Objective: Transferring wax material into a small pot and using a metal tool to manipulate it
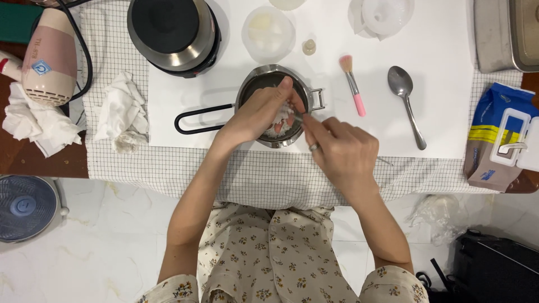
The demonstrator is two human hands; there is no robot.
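- Small metal pot (pixel 273 106) with a black loop handle (pixel 199 119) stands on white paper (pixel 438 84) at the middle of the bench (pixel 247 174), close to the body so both hands reach into it from above.
- Left hand (pixel 259 112) lies over the pot's mouth, fingers curled down onto a pale, whitish mass (pixel 279 128) inside, apparently steadying it.
- Right hand (pixel 342 154), ringed, is closed around a thin tool whose tip enters the pot; the kind of tool cannot be told.
- Pink brush (pixel 353 87) and spoon (pixel 405 104) lie just right of the pot, within easy reach.
- Hot plate (pixel 173 33), hair dryer (pixel 48 59) and crumpled tissues (pixel 120 112) sit to the left, apart from the work.
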